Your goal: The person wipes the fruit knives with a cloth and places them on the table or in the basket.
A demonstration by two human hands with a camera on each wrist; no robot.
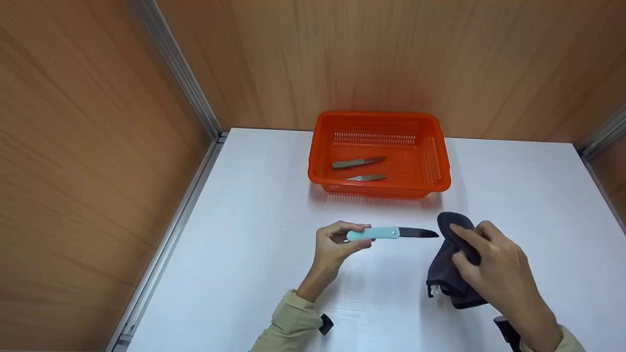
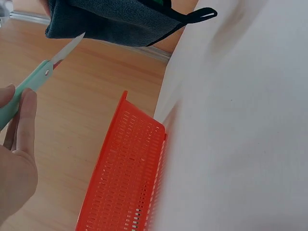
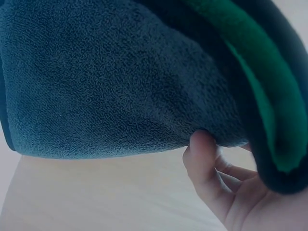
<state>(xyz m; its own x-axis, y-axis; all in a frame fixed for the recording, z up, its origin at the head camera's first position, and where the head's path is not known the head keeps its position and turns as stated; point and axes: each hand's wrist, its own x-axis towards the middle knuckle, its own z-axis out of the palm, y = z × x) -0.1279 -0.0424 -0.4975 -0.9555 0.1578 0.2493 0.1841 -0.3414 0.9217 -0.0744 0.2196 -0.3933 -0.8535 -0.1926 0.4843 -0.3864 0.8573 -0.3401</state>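
Note:
My left hand (image 1: pixel 335 247) pinches the light-blue handle of a folding knife (image 1: pixel 376 233) above the table, its blade unfolded and pointing right. In the left wrist view the knife (image 2: pixel 36 82) slants up toward a dark cloth, tip close to it; whether they touch I cannot tell. The right hand (image 1: pixel 499 266) grips that folded, dark grey cloth (image 1: pixel 447 269) between thumb and fingers. A hanging loop shows on the cloth (image 2: pixel 115 21) in the left wrist view. Seen from the right wrist, the fuzzy cloth (image 3: pixel 106 86) has a green inner side, and my thumb (image 3: pixel 202 149) presses its lower edge.
An orange plastic basket (image 1: pixel 379 188) with slotted walls stands at the back of the white table (image 1: pixel 254 220). Inside lie a knife with a greenish handle (image 1: pixel 347 164) and a second, pale knife (image 1: pixel 367 177). Wood-patterned panels (image 1: pixel 381 58) enclose the table behind and at the sides.

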